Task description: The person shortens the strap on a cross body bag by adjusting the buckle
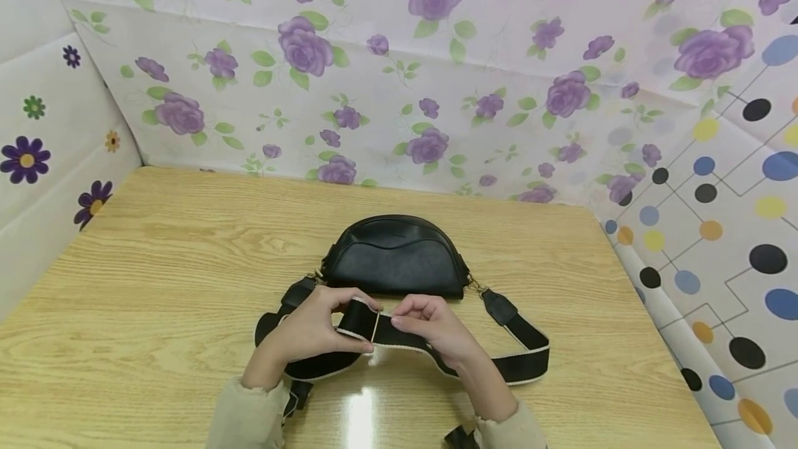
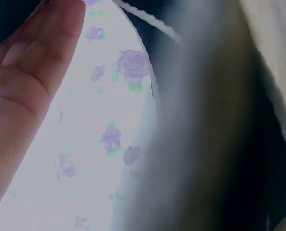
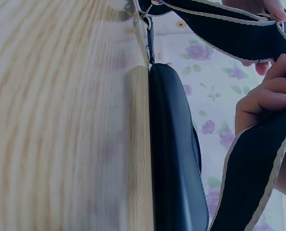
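A black half-moon bag (image 1: 399,265) lies on the table, its wide black strap (image 1: 524,366) with white edges looping toward me. My left hand (image 1: 312,328) pinches a folded loop of the strap beside a thin gold-coloured slider buckle (image 1: 375,328), thumb and fingers at its two ends. Just right of the buckle, my right hand (image 1: 436,328) pinches the strap between thumb and fingers. In the right wrist view, the right hand's fingers (image 3: 265,98) curl at the strap, close to the buckle. A blurred strap fills much of the left wrist view beside the left hand (image 2: 30,72).
Metal clasps (image 1: 476,286) join the strap to both ends of the bag. The wood-grain table (image 1: 156,283) extends around it, with a flowered cloth (image 1: 374,89) behind and a dotted cloth (image 1: 717,283) at the right. Black wrist bands (image 1: 461,437) show near the cuffs.
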The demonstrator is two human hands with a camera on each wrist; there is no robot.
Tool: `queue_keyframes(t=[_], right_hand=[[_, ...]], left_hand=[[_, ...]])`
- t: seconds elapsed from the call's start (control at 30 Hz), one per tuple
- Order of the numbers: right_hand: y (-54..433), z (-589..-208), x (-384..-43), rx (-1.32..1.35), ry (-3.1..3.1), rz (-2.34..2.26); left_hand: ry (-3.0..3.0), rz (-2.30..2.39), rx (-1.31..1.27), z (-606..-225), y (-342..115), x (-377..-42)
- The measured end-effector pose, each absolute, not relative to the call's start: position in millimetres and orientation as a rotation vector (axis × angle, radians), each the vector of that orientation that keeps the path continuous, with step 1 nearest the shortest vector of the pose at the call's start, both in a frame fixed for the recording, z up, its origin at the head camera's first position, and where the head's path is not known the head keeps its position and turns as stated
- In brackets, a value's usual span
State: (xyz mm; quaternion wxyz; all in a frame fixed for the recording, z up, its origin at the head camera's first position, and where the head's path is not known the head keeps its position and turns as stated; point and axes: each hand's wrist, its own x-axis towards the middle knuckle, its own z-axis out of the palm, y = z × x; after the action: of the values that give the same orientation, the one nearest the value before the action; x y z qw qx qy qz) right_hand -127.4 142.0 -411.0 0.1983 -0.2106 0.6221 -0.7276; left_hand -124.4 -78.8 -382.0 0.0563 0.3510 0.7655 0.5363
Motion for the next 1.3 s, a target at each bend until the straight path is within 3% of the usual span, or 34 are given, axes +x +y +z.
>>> queue_keyframes(t=[1.3], right_hand=[[133,-407,-123,-0.506,1.74,-2.009]], left_hand=[[2.295,1.604,1.094,-379,-76,-124]])
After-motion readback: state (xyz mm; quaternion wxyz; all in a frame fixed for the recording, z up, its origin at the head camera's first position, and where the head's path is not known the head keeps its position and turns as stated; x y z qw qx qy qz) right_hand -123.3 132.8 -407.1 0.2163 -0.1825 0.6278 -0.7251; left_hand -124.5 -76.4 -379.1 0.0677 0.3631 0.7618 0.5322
